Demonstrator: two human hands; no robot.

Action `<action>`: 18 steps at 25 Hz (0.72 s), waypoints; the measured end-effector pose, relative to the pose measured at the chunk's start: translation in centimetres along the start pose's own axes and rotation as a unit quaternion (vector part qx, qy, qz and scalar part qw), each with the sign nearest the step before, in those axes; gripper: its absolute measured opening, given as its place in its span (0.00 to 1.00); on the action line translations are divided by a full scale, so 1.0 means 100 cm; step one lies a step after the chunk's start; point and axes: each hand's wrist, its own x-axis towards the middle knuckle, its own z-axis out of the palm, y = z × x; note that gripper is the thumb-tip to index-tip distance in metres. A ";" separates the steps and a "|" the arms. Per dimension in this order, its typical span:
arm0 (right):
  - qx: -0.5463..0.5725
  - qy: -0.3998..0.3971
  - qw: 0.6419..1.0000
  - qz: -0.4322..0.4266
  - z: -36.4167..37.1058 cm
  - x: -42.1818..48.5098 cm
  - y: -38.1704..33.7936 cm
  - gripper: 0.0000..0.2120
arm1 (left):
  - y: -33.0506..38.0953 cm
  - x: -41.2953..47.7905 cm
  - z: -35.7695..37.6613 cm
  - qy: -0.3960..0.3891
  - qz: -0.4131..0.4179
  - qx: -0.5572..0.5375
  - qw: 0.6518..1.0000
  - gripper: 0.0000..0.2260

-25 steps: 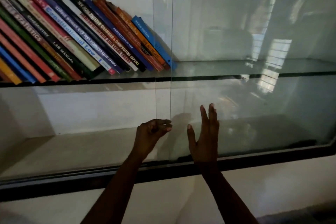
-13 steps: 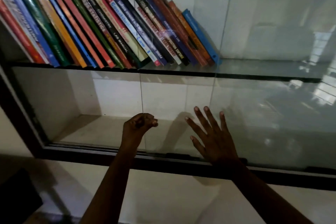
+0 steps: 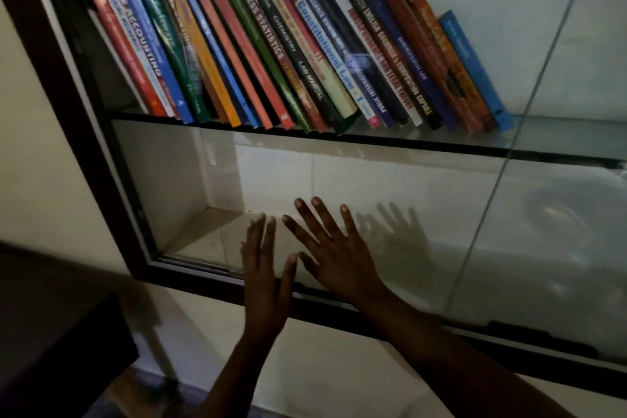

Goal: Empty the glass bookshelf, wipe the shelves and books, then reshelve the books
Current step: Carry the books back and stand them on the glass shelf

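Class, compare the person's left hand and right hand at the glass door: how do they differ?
The left hand has its fingers close together; the right hand spreads them wide. The left hand looks blurred, the right hand sharp. Both are open, fingers pointing up, low at the glass door.

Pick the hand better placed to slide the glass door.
Probably right: the right hand lies flat with fingers splayed on the glass door; the left hand is blurred, its contact unclear.

I see my left hand [image 3: 266, 285] raised, fingers straight and close together, slightly blurred | my right hand [image 3: 339, 263] just right of it, fingers splayed, back toward me | both forearms reach up from the near edge
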 end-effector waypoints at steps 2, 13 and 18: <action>0.019 -0.001 1.000 0.004 0.001 0.014 -0.015 0.34 | -0.011 0.018 0.001 -0.014 0.019 0.020 1.000 0.24; 0.016 0.037 0.999 0.032 -0.038 -0.005 0.018 0.33 | -0.011 0.034 0.010 -0.027 0.144 0.075 0.986 0.23; -0.105 0.036 0.988 0.105 -0.039 -0.064 0.106 0.33 | 0.023 0.040 0.063 -0.023 0.302 0.218 0.928 0.27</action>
